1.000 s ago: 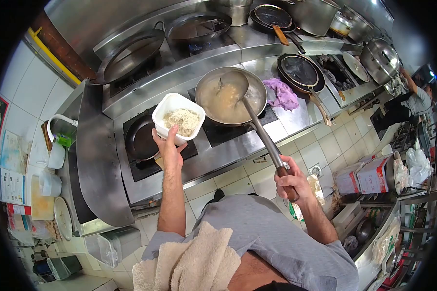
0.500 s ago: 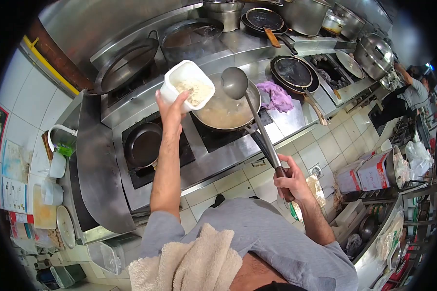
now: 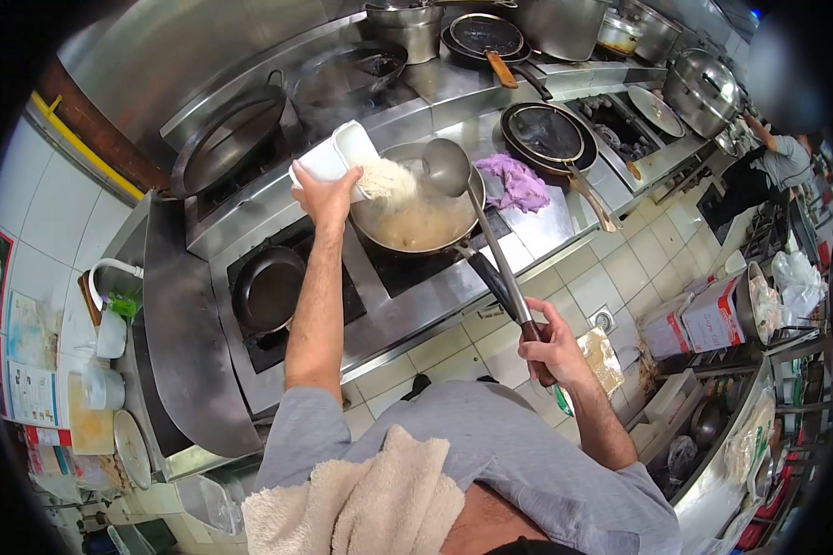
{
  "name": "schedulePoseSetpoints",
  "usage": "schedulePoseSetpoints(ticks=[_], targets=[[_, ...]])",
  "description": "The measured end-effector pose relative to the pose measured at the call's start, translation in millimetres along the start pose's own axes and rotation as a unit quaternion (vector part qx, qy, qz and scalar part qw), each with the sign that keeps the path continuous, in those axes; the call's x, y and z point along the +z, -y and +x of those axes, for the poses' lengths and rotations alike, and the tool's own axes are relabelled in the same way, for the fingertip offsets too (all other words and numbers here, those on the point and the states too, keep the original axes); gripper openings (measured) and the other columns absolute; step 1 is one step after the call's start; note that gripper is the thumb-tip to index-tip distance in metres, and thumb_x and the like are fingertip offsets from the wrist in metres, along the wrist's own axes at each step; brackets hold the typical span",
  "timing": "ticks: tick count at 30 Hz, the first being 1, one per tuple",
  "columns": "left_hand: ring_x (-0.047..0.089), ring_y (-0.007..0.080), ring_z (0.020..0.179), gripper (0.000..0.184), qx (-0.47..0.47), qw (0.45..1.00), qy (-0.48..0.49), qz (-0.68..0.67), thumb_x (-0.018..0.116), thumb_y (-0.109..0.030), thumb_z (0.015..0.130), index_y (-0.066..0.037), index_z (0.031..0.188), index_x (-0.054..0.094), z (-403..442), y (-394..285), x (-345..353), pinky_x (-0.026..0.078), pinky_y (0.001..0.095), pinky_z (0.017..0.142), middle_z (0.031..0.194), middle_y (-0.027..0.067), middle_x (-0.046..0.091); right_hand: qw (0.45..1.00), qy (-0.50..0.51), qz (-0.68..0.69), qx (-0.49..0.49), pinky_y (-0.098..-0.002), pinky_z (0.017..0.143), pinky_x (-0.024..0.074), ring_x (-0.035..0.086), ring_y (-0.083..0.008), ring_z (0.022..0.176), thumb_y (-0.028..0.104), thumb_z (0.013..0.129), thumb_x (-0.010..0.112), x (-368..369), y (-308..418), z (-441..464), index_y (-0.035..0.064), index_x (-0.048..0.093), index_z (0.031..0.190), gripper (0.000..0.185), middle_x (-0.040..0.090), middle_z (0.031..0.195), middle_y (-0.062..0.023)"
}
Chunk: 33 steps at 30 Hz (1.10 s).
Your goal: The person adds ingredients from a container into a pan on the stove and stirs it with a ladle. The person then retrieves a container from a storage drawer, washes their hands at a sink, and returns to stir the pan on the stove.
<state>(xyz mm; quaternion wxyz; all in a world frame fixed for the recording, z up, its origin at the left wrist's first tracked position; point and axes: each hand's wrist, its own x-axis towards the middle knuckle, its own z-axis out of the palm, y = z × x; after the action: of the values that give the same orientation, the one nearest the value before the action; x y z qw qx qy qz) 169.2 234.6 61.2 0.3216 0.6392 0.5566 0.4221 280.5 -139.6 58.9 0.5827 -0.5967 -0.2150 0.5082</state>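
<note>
My left hand [image 3: 326, 196] is closed around a white plastic container [image 3: 354, 143], tipped steeply to the right. Pale, stringy food [image 3: 389, 185] spills from its mouth into a wide pan [image 3: 368, 239] of steaming, light brown liquid [image 3: 421, 225]. My right hand [image 3: 555, 347] grips the dark handle of a long metal ladle [image 3: 446, 168]. The ladle's bowl hangs over the right part of the pan, its round underside facing me. The pan's black handle [image 3: 491, 283] points towards me, partly behind the ladle's shaft.
A dark frying pan [image 3: 270, 287] sits on the burner at left. A purple cloth [image 3: 514, 182] lies right of the pan, beside stacked frying pans [image 3: 548, 134]. Big woks [image 3: 231, 143] stand behind. Another person [image 3: 779, 162] is at the far right.
My left hand has tipped the container further over the pan, and the pale food now pours out of it. The ladle stays over the pan. The view has shifted slightly.
</note>
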Motion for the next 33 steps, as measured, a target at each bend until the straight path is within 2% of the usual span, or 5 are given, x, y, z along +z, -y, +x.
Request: schedulePoseSetpoints(ticks=[10,15,21,27,33], targets=[[0.039,0.0367,0.117,0.114,-0.136,0.95,0.017,-0.282,0.079,-0.033,0.056,-0.008,0.141,0.006,-12,-3,-11,0.037,0.054,0.09,0.132,0.0237,0.027,0.956,-0.038,-0.288,-0.049,-0.0299,0.04,0.04,0.047,-0.0133,0.044,0.0,0.068,0.056,11,-13,18,0.0052,0.031,0.13,0.067,0.046,0.069,-0.0037],[0.03,0.0395,0.123,0.097,-0.248,0.815,0.169,-0.495,0.072,-0.046,0.063,-0.015,0.138,0.017,-16,5,-17,0.032,0.0619,0.091,0.135,0.0196,0.023,0.974,0.046,0.204,0.092,-0.0311,0.039,0.0377,0.047,-0.0171,0.039,0.001,0.071,0.057,34,-1,16,0.0079,0.037,0.122,0.055,0.048,0.065,-0.0074],[0.036,0.0384,0.118,0.08,-0.244,0.814,0.131,-0.512,0.066,-0.045,0.071,-0.015,0.133,0.024,-51,3,-38,0.035,0.0619,0.086,0.134,0.0166,0.028,0.881,0.125,0.44,0.124,-0.0299,0.035,0.0338,0.046,-0.0174,0.04,-0.004,0.072,0.054,12,-5,15,0.0129,0.036,0.117,0.052,0.051,0.074,-0.011],[0.038,0.0378,0.116,0.079,-0.229,0.84,0.106,-0.481,0.064,-0.045,0.073,-0.018,0.13,0.019,-99,38,-74,0.039,0.0592,0.083,0.132,0.0161,0.029,0.981,0.111,0.147,0.053,-0.0285,0.035,0.0378,0.046,-0.0146,0.039,-0.002,0.07,0.057,6,-3,0,0.0078,0.032,0.123,0.06,0.05,0.068,-0.0071],[0.039,0.0378,0.115,0.075,-0.252,0.858,0.058,-0.443,0.063,-0.044,0.074,-0.016,0.13,0.022,-150,56,-90,0.042,0.058,0.081,0.132,0.0153,0.029,0.991,0.095,-0.096,0.02,-0.0268,0.034,0.0357,0.044,-0.0113,0.039,-0.002,0.069,0.056,-19,8,-2,0.0081,0.028,0.131,0.069,0.048,0.067,-0.0043]])
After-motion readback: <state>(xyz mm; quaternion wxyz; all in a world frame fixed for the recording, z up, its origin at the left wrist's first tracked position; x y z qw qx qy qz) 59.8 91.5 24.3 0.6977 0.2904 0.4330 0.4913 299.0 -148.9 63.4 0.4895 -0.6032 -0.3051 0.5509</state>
